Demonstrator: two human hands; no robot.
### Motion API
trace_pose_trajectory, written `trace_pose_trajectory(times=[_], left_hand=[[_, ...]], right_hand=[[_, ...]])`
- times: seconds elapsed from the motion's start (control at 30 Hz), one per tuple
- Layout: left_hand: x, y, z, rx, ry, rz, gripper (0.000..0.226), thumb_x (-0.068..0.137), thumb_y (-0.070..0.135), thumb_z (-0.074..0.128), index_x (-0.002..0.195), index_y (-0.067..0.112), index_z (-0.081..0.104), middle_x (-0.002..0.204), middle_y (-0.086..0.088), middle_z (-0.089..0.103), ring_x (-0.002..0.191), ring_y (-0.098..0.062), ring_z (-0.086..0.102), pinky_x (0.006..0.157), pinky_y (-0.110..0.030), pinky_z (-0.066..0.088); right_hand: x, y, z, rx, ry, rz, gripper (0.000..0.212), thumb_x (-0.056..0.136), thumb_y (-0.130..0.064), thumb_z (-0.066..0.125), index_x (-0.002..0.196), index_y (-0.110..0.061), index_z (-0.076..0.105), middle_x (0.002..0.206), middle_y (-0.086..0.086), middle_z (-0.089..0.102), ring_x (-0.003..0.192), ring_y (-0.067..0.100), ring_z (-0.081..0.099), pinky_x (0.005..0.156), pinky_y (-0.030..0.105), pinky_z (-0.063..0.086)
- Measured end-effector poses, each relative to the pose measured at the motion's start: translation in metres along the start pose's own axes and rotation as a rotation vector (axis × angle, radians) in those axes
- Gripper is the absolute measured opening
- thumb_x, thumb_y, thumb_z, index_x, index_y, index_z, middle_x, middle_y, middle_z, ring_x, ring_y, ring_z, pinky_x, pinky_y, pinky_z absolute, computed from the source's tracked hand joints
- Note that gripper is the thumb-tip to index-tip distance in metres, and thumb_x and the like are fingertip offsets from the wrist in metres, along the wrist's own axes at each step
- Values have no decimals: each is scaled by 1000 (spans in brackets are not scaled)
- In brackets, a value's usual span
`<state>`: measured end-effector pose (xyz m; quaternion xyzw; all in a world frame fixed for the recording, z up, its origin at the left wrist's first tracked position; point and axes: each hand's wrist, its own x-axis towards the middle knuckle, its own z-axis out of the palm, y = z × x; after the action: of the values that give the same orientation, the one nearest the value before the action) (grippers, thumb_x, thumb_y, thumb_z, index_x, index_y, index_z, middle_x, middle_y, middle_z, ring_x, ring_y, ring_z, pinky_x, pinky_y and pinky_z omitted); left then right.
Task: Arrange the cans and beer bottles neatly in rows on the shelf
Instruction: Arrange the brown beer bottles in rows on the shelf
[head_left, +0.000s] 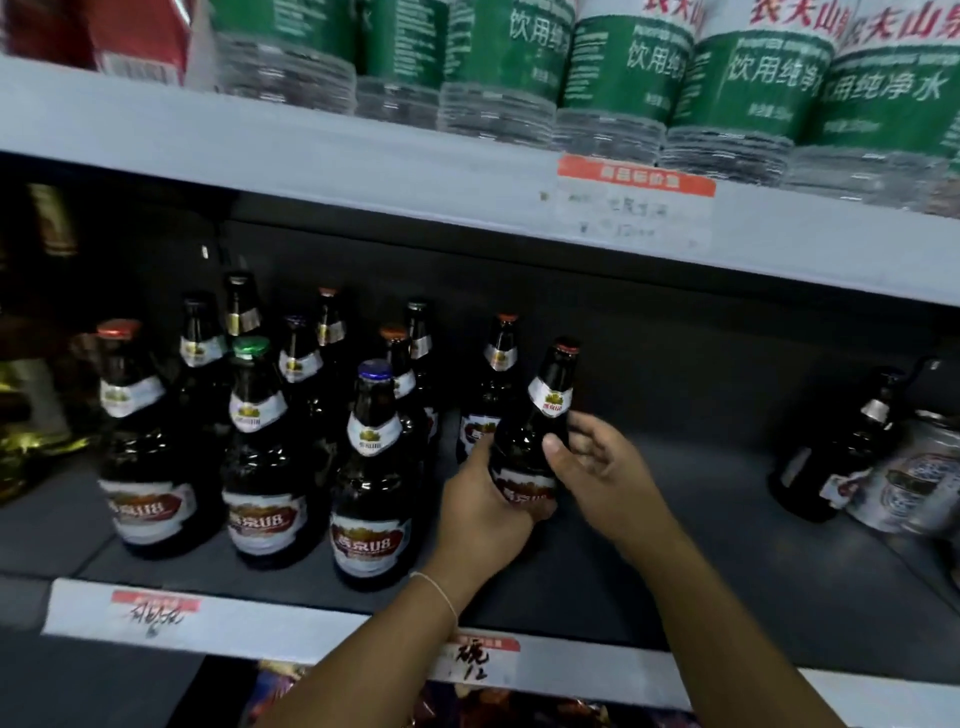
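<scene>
A dark beer bottle (540, 415) with a red cap and white neck label stands tilted slightly right on the grey shelf (727, 545). My left hand (483, 509) wraps its lower body from the left. My right hand (597, 467) touches its right side with thumb on the glass and fingers loosely spread. To the left, several matching bottles (260, 457) stand in rows. One more bottle (491, 384) stands just behind the held one. At the far right a lone bottle (841, 452) leans beside a silver can (914, 483).
An upper shelf (311, 156) carries green-labelled water bottles (753, 78) overhead. Price tags (156, 608) line the shelf's front edge. Bare shelf floor lies between the held bottle and the far-right bottle. Gold-wrapped goods (26, 426) sit at the far left.
</scene>
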<state>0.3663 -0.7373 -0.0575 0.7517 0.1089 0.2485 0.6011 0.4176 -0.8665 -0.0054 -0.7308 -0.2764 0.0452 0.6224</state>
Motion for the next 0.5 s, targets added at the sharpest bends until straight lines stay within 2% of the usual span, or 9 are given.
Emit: trace_pose_trajectory(times=[0.03,0.07,0.17,0.3,0.4,0.5], left_hand=[[1,-3,-2,-14,26,-18,63,54,26,86,107,41,56,95,14,71,89,-5,68,80,-32,58],[1,-4,-4,-17,41,-15,63,55,23,86,108,41,56,95,13,71,89,-5,68,79,-33,59],[-1,-5,-9,-61,62,2,64,65,9,84,118,30,54,97,12,69,87,-1,67,76,-23,57],[1,-12,-11,-40,83,9,67,62,13,84,119,31,53,101,11,70,92,-3,67,84,-35,57],[3,-16,-11,-58,82,7,65,65,8,82,118,32,52,104,11,69,94,1,66,86,-33,56],[3,-19,-12,-93,75,36,68,68,3,79,123,30,50,109,9,67,99,-1,65,89,-34,56]], right_hand=[[-2,1,7,16,-6,-2,37,92,-15,66,126,-20,53,112,-7,68,96,-3,68,73,12,53],[-2,3,13,21,-8,-8,36,92,-12,66,124,-22,52,108,-10,68,95,-3,68,72,12,53],[-2,4,27,21,9,-35,37,92,-9,66,121,-27,53,104,-14,69,98,0,69,75,14,53],[2,9,36,20,34,-56,40,91,-9,66,123,-29,53,110,-11,70,105,4,68,85,20,55],[4,15,41,17,40,-67,40,91,-9,67,121,-33,53,111,-12,70,106,4,67,88,22,55],[5,19,45,23,48,-71,43,90,-10,68,127,-28,55,112,-11,70,106,4,68,89,23,55]])
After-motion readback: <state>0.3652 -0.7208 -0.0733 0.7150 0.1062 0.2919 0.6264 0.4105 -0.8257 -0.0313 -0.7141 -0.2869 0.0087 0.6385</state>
